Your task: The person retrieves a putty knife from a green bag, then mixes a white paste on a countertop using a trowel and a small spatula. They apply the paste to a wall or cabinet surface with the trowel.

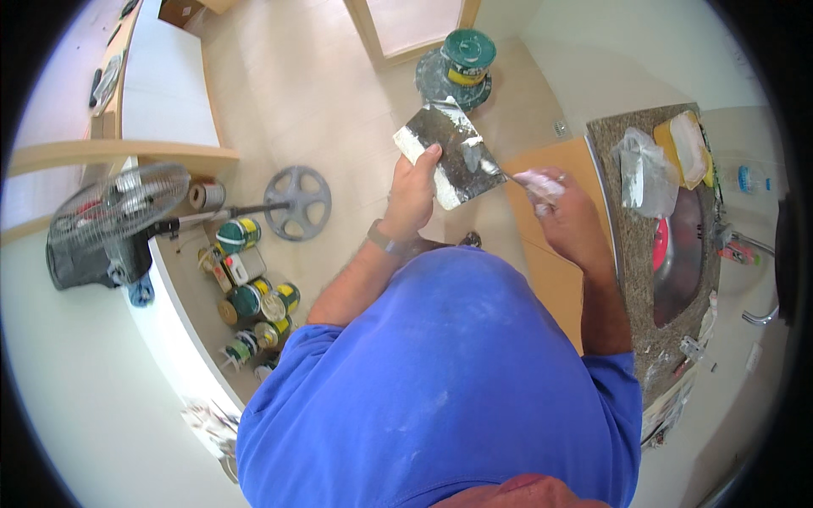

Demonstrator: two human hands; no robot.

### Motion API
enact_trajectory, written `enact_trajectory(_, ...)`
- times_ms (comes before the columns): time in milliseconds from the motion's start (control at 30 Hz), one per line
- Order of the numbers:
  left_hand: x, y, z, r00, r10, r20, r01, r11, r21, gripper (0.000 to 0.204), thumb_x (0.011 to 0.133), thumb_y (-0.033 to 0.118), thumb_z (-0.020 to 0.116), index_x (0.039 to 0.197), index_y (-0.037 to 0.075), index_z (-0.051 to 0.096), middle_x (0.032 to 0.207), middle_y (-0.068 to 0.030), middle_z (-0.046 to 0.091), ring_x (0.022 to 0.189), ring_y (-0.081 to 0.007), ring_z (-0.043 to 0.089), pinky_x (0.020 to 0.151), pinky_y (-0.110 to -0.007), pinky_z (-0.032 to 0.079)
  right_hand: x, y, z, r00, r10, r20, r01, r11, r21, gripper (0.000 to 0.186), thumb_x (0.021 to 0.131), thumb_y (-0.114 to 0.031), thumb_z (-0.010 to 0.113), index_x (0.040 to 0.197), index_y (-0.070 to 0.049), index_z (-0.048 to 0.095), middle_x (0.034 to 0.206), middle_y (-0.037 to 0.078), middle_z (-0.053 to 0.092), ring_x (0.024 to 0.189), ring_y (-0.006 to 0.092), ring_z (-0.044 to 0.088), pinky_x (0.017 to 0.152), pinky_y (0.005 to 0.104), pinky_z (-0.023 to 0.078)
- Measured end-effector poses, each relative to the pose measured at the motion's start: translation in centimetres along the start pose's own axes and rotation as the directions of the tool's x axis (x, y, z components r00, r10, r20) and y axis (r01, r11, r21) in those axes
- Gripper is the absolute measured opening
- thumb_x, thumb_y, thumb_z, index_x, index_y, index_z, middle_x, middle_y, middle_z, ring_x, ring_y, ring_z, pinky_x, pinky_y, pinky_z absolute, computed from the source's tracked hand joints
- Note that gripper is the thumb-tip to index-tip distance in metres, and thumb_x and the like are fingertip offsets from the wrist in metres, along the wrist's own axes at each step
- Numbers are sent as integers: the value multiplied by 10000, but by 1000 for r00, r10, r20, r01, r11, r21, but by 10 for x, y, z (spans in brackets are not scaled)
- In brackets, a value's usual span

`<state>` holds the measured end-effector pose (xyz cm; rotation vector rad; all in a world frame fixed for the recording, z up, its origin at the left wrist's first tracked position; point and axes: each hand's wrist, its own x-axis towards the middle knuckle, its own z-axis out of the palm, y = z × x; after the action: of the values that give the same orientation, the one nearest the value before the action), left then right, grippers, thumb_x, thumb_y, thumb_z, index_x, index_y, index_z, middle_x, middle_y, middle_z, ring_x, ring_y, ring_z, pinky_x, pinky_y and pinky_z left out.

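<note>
My left hand is closed on a wide, dark-bladed filling knife, thumb on top. White putty coats its edges, with smears and a small dab near its right corner. In my right hand is a narrower putty knife, its handle whitened with putty. The blade tip of this knife meets the right side of the wide blade. Beyond both hands, a green-lidded tub stands on a larger, putty-stained bucket on the floor.
A pedestal fan leans in from the left, its round base on the floor. Several green and yellow tubs stand below it. To the right are a stone counter, a steel sink and a tap. Brown board lies alongside.
</note>
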<state>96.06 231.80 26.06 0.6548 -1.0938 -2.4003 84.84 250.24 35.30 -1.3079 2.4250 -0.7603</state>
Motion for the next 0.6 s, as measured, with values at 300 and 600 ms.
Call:
enact_trajectory(300, 69, 69, -19, 938, 63, 340, -257, 783, 566, 364, 963, 236, 448, 1231, -9, 471, 1105, -112, 572, 982, -183, 546, 847, -312, 442, 95, 7, 62, 839, 541, 51, -261, 319, 911, 174, 854, -72, 575, 1001, 13, 613, 890, 39, 640, 751, 104, 592, 666, 261, 479)
enact_trajectory(600, 97, 91, -44, 792, 53, 608, -608, 162, 777, 482, 850, 189, 582, 1308, 122, 445, 1158, -134, 550, 952, -331, 586, 766, -397, 498, 151, 4, 98, 778, 627, 49, 39, -126, 991, 185, 835, -46, 566, 1007, 21, 582, 888, 80, 644, 769, 177, 642, 687, 315, 531)
